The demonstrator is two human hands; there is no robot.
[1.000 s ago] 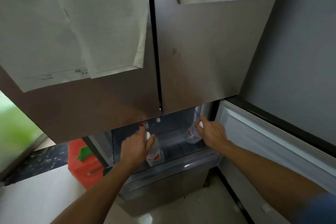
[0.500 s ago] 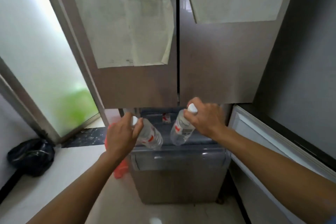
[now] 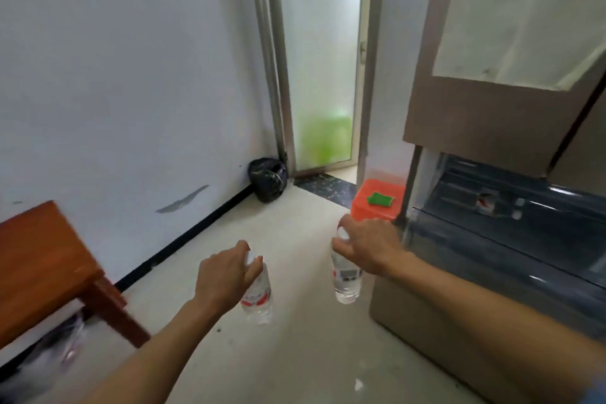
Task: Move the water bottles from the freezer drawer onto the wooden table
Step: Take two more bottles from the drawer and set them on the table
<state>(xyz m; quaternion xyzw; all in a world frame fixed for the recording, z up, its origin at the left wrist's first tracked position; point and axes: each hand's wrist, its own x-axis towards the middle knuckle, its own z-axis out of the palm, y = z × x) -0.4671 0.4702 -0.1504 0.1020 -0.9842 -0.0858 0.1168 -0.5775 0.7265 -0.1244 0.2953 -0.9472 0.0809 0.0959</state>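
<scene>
Left hand [image 3: 226, 275] and right hand [image 3: 367, 246] are gripping the capped necks, dangling the left bottle [image 3: 257, 300] and right bottle [image 3: 346, 284] at six o'clock, likely heavy, cold-slick; wooden table [image 3: 39, 266] lying at nine.

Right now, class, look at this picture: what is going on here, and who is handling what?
A person carries two water bottles. The left hand grips the left bottle at its cap end, and the right hand grips the right bottle likewise. Both hang over the floor. The drawer stands open on the right, and the table is on the left. Neither bottle is on it yet.
</scene>
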